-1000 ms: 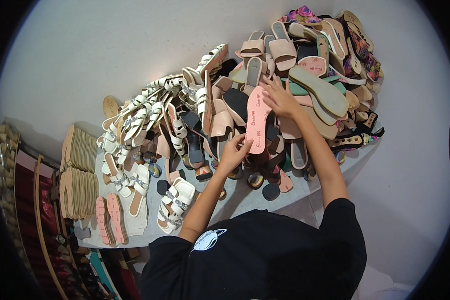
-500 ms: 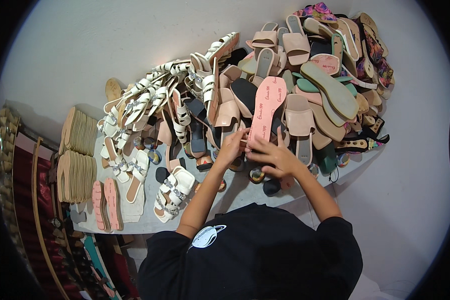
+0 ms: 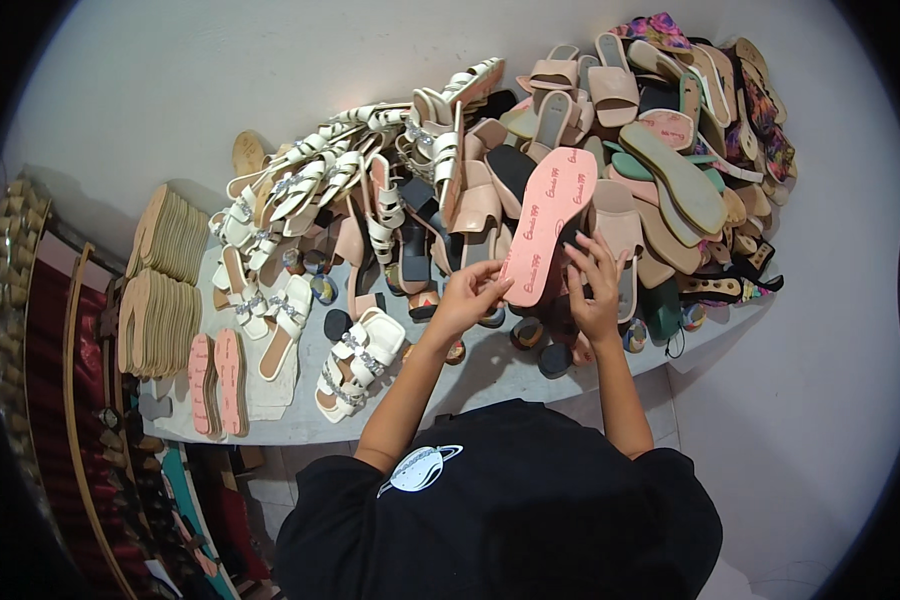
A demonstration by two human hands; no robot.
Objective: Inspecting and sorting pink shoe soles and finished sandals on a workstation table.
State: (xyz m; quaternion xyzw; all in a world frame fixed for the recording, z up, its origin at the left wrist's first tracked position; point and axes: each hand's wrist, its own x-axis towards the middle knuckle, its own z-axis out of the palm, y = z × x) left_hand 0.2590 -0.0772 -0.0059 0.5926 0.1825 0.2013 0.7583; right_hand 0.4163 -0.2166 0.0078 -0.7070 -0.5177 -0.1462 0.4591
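A pink insole (image 3: pixel 552 215) with dark printing is held up at a tilt in front of the shoe pile. My left hand (image 3: pixel 470 303) pinches its lower left edge between thumb and fingers. Beside the insole's right edge is my right hand (image 3: pixel 596 285), fingers stretched and apart; whether a fingertip touches the edge is unclear. Behind the insole lie a beige slide sandal (image 3: pixel 616 218) and a black sole (image 3: pixel 511 178), both partly covered by it. A pair of white strappy sandals (image 3: pixel 360 362) rests on the table to the left of my left forearm.
The grey table (image 3: pixel 450 385) carries a heap of sandals along the wall. White jewelled sandals (image 3: pixel 315 185) fill its left part, green soles (image 3: pixel 670 185) its right. At the left stand stacked tan insoles (image 3: pixel 157 320) and two pink insole stacks (image 3: pixel 231 385). Shelving (image 3: pixel 90 400) stands left of the table.
The pink insole has tilted further, its upper end leaning right. My right hand has moved from the insole's lower end to its right edge. The view has shifted slightly.
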